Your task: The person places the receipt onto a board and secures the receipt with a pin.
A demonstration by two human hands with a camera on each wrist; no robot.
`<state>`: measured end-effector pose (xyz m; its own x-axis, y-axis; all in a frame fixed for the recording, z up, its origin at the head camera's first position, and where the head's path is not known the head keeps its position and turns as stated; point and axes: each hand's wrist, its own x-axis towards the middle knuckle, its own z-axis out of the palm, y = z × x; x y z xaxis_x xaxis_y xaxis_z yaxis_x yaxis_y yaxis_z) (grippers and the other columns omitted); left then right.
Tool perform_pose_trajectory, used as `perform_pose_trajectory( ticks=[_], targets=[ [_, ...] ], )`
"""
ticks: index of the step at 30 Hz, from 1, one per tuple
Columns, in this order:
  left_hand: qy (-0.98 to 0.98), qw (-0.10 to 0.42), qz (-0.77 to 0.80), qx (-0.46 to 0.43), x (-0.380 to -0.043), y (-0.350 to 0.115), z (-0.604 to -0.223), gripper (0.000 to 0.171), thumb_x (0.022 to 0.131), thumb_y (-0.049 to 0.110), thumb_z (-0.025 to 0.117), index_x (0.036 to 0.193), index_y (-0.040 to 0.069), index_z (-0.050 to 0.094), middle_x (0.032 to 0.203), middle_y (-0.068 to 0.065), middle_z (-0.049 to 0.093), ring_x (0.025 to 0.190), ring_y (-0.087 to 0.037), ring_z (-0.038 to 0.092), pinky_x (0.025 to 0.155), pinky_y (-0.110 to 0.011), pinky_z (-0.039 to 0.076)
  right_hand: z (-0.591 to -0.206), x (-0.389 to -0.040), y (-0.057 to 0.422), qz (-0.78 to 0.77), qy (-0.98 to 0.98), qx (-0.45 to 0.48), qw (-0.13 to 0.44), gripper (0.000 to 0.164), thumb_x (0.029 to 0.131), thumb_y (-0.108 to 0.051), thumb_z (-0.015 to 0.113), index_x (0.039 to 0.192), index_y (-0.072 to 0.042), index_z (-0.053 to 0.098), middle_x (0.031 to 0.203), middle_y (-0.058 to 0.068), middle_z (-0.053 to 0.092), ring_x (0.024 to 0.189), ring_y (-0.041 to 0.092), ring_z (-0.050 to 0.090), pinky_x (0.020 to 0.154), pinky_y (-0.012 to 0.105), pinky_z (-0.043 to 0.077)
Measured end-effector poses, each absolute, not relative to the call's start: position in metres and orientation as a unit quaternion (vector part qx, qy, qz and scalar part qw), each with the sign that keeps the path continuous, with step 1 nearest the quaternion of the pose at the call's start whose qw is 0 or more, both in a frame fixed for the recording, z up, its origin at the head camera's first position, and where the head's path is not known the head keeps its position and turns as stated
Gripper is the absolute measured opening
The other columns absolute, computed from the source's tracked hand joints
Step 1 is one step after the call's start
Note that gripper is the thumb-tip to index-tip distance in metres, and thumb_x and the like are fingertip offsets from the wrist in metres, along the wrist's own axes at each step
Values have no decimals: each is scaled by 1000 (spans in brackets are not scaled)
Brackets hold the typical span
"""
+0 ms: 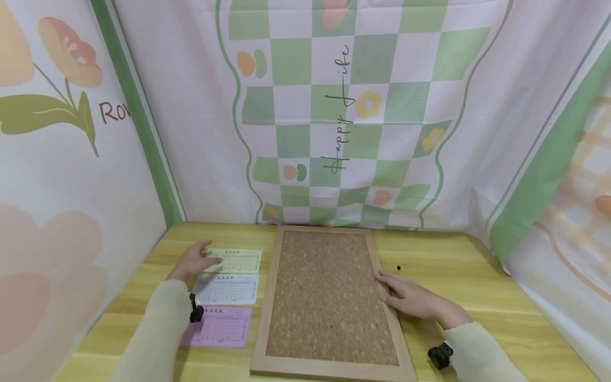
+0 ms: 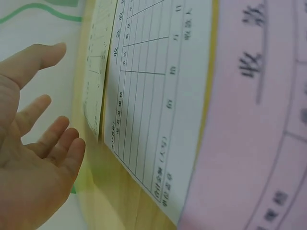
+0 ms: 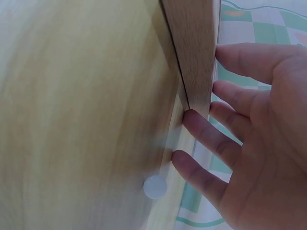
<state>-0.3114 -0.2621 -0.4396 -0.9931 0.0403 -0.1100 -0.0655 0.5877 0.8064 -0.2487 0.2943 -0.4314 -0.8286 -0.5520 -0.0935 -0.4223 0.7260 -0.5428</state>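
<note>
My left hand (image 1: pixel 193 260) is at the left end of a pale yellow printed form (image 1: pixel 238 260), its thumb over the paper in the head view. Fingers and thumb are spread, with nothing between them in the left wrist view. Below that form lie a white form (image 1: pixel 229 289) and a pink form (image 1: pixel 224 326). A wood-framed cork board (image 1: pixel 329 302) lies flat on the table, right of the papers. Against the right side of its frame (image 3: pixel 192 43), my right hand (image 1: pixel 412 297) rests fingertips, some on top and some low at the side.
A small black dot (image 1: pixel 398 268) sits on the wooden table (image 1: pixel 453 260), beyond my right hand. In the right wrist view a small white round piece (image 3: pixel 155 187) is near the fingertips. A checkered cloth (image 1: pixel 329 132) hangs behind the table.
</note>
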Motion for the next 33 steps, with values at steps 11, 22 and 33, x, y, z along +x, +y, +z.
perform_pose_trajectory(
  ticks=[11,22,33],
  targets=[
    [860,61,501,-77,-318,-258,-442,87,87,16,76,155,-2,24,154,-36,23,141,-53,24,112,-63,19,-433,-249,295,-267,919,-259,130,64,106,-33,52,153,5,33,157,33,23,142,53,22,109,66,25],
    [891,48,440,-100,-311,-255,-434,81,88,25,75,146,-12,33,148,-35,35,134,-53,35,111,-61,26,-432,-248,296,-273,916,-261,135,64,106,-33,51,153,5,32,157,33,21,142,54,19,108,68,23],
    [881,78,447,-134,-307,-255,-437,82,84,33,78,143,-12,41,140,-35,45,112,-44,55,92,-50,50,-432,-247,295,-269,915,-274,123,62,106,-30,53,152,6,34,156,34,23,141,55,21,108,68,25]
  ],
)
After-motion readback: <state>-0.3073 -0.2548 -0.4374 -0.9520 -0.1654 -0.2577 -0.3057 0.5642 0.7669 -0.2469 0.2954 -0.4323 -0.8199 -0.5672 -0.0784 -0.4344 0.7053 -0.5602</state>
